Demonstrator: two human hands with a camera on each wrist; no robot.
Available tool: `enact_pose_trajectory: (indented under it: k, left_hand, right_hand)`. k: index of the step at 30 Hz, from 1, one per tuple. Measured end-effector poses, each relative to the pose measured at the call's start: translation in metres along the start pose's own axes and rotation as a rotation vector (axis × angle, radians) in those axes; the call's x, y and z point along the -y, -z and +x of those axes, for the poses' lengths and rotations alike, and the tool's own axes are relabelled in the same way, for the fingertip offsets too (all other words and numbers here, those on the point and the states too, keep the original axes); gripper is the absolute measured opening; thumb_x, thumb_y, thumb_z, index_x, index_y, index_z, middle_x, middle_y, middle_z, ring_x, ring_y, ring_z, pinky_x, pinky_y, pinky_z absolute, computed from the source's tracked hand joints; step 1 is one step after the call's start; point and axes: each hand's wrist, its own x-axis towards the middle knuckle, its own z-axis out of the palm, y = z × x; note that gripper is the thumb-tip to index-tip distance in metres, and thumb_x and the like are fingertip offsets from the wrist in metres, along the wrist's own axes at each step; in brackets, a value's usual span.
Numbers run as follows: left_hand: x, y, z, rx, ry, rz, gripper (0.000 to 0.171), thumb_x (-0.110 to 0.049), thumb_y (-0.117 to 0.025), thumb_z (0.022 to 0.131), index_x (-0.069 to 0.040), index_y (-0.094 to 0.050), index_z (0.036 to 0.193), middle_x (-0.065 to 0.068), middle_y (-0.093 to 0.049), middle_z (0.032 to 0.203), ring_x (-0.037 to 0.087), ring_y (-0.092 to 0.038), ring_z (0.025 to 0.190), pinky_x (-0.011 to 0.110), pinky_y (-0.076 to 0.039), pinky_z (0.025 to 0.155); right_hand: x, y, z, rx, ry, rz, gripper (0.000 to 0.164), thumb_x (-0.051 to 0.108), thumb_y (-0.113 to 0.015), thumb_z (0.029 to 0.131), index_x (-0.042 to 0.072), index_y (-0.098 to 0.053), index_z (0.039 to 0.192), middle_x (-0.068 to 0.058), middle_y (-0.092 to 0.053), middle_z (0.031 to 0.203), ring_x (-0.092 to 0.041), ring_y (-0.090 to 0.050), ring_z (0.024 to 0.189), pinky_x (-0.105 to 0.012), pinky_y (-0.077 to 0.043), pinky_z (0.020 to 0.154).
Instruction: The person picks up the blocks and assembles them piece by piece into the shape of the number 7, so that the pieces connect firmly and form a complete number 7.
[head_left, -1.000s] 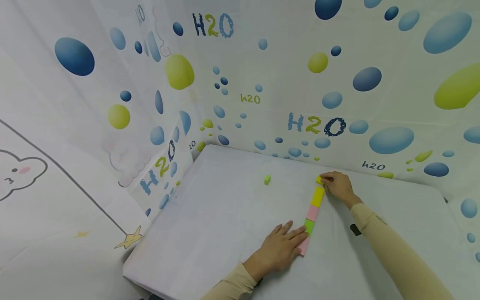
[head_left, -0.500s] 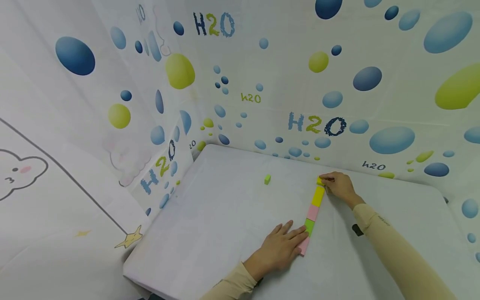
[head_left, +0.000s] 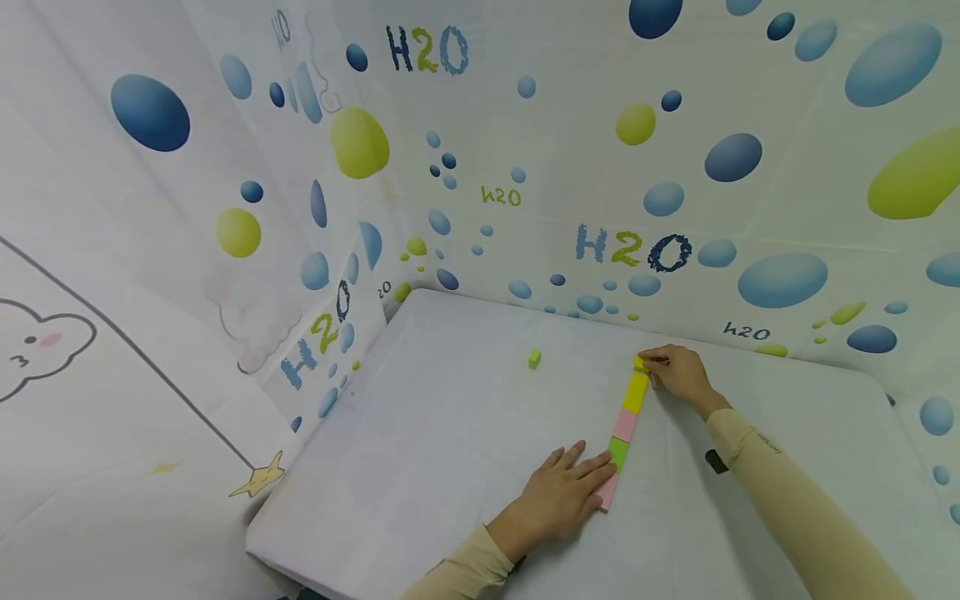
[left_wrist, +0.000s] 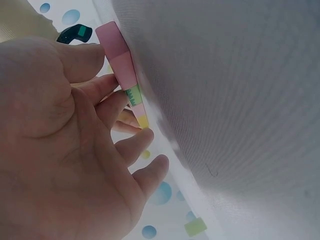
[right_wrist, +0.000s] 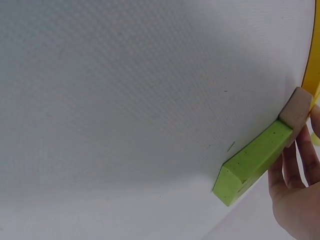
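A straight row of flat blocks lies on the white-covered table. From the near end come a pink block (head_left: 609, 495), a green block (head_left: 618, 452), a second pink block (head_left: 624, 426) and a longer yellow block (head_left: 636, 392). At the far end, my right hand (head_left: 678, 372) pinches a small yellow block (head_left: 640, 363) between thumb and fingers, right at the longer one. My left hand (head_left: 558, 497) lies with fingers spread, fingertips along the row's near blocks. The right wrist view has a green block (right_wrist: 257, 152) and a brownish block (right_wrist: 296, 112) end to end before the fingers.
A lone small green block (head_left: 535, 359) stands on the table (head_left: 420, 433), left of the row's far end. Patterned cloth walls (head_left: 517, 133) rise behind the table and along its left. A dark device (head_left: 716, 461) sits under the right wrist.
The right hand has brought the small yellow block slightly nearer, closing the gap to the longer yellow block. The left hand and the rest of the row have kept their places.
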Motion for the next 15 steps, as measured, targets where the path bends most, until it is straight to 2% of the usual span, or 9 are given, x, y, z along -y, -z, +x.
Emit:
enact_pose_trajectory:
  k: [15]
  left_hand:
    - [0.0000, -0.0018, 0.0012, 0.001, 0.003, 0.000, 0.050, -0.038, -0.044, 0.112, -0.028, -0.042, 0.161, -0.012, -0.037, 0.166, 0.027, -0.037, 0.153, 0.045, -0.037, 0.120]
  right_hand:
    - [-0.0035, 0.0015, -0.0018, 0.005, -0.002, 0.005, 0.025, 0.013, -0.069, 0.101, 0.001, -0.076, 0.121, -0.025, -0.071, 0.122, -0.043, -0.065, 0.112, -0.059, -0.050, 0.096]
